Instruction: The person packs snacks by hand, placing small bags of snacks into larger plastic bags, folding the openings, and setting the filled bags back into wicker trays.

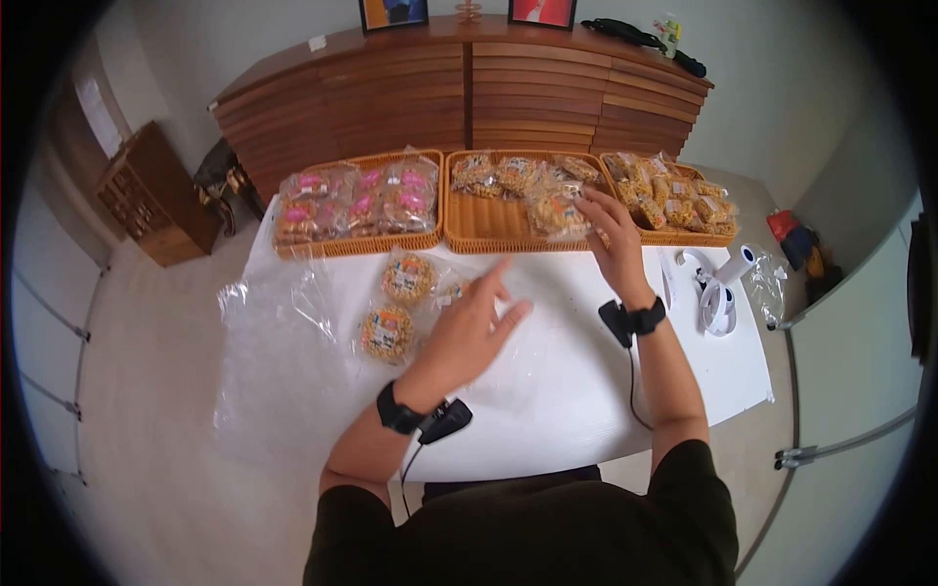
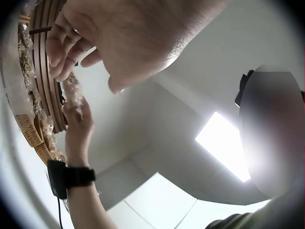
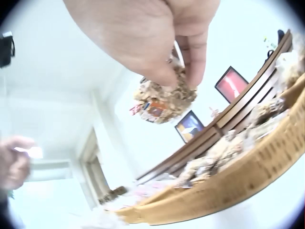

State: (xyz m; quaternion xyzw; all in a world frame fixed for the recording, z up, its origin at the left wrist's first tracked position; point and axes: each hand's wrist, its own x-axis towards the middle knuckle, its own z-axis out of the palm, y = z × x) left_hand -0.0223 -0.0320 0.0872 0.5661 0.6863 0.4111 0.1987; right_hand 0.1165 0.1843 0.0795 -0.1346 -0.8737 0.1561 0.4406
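The right hand (image 1: 611,234) pinches a round, clear-wrapped cluster snack (image 1: 559,211) over the front right part of the middle wicker basket (image 1: 479,238); in the right wrist view, thumb and fingers grip the snack (image 3: 164,98) at its edge. Several similar packs lie along that basket's back. The left hand (image 1: 467,332) is above the table with fingers extended, holding nothing; the left wrist view shows its fingers (image 2: 66,52) loosely bent. Beside it on the table lie round packs, one (image 1: 407,277) behind another (image 1: 387,333), and a third (image 1: 451,293) partly hidden by the hand.
A left basket (image 1: 430,239) holds pink-labelled packs, a right basket (image 1: 684,237) smaller wrapped pieces. Clear plastic film (image 1: 274,342) covers the table's left part. A white tape roll and dispenser (image 1: 718,303) lie at the right. Behind stands a wooden sideboard (image 1: 391,103).
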